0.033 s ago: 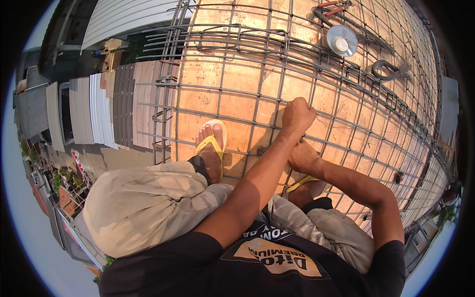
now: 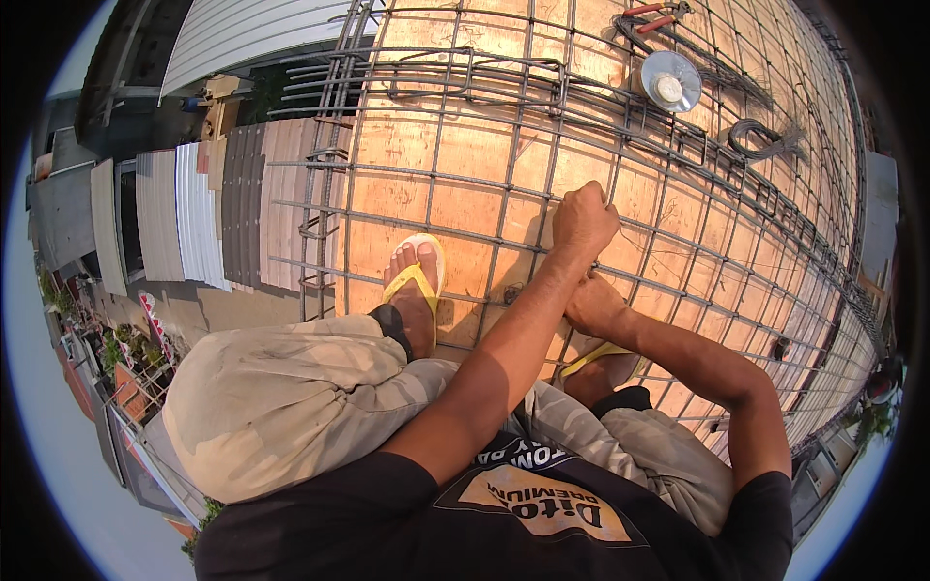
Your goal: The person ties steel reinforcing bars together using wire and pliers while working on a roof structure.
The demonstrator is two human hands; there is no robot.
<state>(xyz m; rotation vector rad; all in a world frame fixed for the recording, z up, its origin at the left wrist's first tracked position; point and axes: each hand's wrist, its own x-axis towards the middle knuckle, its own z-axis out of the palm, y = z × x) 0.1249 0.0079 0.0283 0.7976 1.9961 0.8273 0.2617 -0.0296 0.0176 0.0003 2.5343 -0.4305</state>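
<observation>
Rebar grid (image 2: 504, 186): dark bars, crossing, laid over plywood (image 2: 465, 208); the worked part lies directly under the hands, beyond the feet.
Left hand (image 2: 584, 228): curled tightly at a bar, fingers bent under; whether they grip bar or wire, cannot tell.
Right hand (image 2: 593, 305): just nearer the body, beside the left wrist, partly hidden by it; fingers bent, their hold cannot be told.
Sandals, pair: left sandal (image 2: 405, 281), yellow strap, worn on a foot standing on the grid; right sandal (image 2: 586, 358), yellow, partly hidden below the right hand.
Beam cage (image 2: 561, 89): long bars with stirrups, running across beyond the hands.
Clear dish (image 2: 683, 73): round, pale centre, on the bars at upper right.
Pincers (image 2: 656, 21): red handles, beyond the dish.
Loose wire (image 2: 712, 68): dark strands, beside the dish.
Wire coil (image 2: 733, 138): nearer than the dish, to its right.
Panels (image 2: 199, 223): corrugated, several colours, off the plywood's left edge.
</observation>
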